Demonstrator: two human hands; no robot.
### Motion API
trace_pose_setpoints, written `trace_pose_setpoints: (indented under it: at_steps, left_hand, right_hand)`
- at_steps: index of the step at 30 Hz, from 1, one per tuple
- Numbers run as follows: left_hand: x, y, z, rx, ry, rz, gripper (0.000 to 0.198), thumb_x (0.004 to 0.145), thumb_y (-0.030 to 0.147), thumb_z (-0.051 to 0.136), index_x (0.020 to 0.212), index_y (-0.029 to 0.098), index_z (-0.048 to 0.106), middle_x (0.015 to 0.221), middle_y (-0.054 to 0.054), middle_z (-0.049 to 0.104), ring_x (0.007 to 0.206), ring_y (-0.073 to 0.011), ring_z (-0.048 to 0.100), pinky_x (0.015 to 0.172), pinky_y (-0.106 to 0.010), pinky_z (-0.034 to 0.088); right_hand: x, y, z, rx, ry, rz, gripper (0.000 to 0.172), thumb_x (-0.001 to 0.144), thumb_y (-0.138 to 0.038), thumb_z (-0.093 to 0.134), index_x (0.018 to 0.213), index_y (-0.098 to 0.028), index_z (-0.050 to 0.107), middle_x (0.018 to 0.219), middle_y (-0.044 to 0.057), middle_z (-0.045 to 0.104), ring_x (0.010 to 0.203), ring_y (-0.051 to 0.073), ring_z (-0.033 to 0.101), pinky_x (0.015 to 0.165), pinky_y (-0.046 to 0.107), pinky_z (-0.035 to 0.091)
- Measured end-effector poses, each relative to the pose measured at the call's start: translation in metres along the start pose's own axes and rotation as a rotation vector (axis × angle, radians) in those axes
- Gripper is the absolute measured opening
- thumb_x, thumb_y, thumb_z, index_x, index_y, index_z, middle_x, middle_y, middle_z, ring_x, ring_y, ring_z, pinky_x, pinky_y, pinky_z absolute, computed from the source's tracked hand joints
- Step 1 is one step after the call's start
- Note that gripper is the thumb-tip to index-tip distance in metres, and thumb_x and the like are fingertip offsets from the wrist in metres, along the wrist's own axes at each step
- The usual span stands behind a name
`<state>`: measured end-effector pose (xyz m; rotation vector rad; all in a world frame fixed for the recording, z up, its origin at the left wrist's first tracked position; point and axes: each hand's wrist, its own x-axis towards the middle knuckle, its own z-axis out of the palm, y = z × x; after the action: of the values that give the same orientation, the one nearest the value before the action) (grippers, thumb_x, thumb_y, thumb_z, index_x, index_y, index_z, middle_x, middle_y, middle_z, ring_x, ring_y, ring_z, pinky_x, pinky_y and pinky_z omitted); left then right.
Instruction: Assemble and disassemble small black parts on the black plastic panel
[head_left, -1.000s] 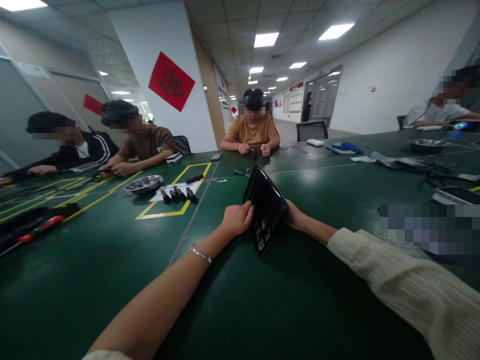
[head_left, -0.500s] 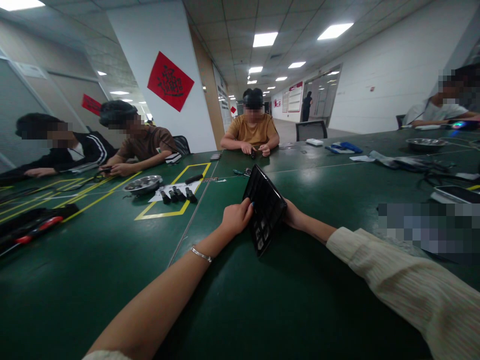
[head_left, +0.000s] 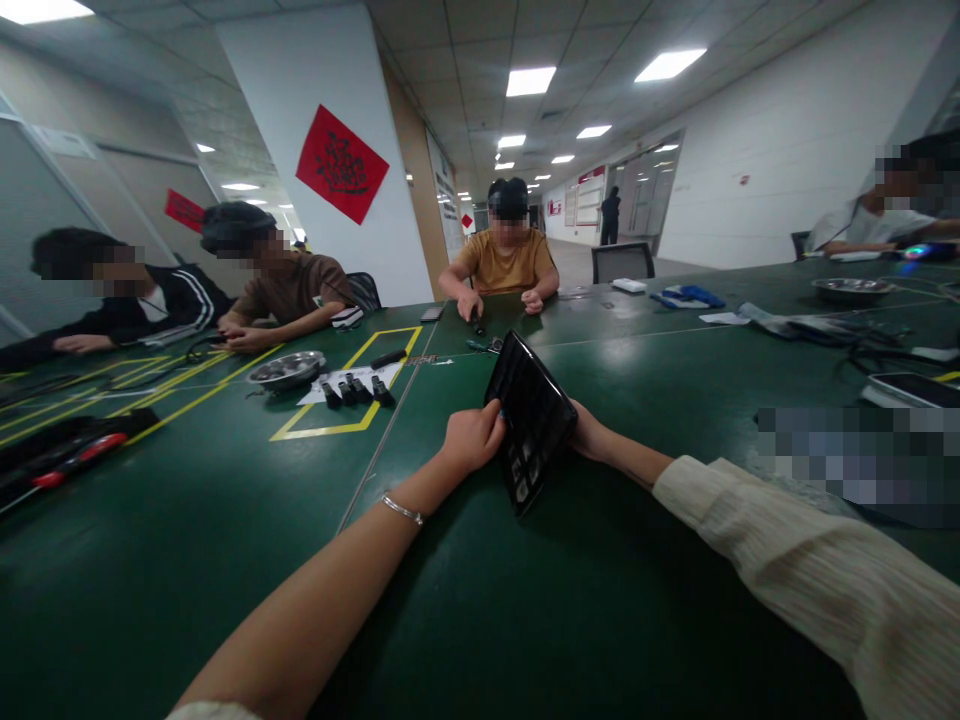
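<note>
A flat, glossy black tablet-like panel stands tilted above the green table, its lower end showing a few pale shapes. Its exact kind is hard to make out in the dim light. My left hand grips the left edge, the thumb lying on the front face and the other fingers curled. At the right edge my right hand holds on, with most of its fingers hidden behind the panel.
On the green table, a metal bowl and several black cylindrical parts lie left of my hands. Red-handled tools are farther left. A co-worker sits opposite; two others sit at left. Bags and a second bowl lie right.
My hands and the panel hardly move; the panel's face turns very slightly toward me. Across the table, the co-worker's hands have moved apart, one holding a dark object on the tabletop.
</note>
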<state>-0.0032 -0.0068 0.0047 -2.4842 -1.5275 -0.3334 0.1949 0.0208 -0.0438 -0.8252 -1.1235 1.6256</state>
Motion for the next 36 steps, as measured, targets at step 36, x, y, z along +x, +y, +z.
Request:
trace_pose_setpoints:
  at_steps: [36]
  left_hand:
    - [0.001,-0.001,-0.001,-0.038,-0.006,0.022,0.045,0.09,0.039,0.017,0.082,0.019,0.058,0.072,-0.008,0.065,0.067,-0.0193,0.059,0.06,-0.028,0.034]
  right_hand:
    - [-0.007,-0.01,0.009,-0.024,0.052,0.04,0.03,0.083,-0.042,0.044,0.071,-0.02,0.06,0.06,0.001,0.056,0.057,0.015,0.053,0.056,0.028,0.045]
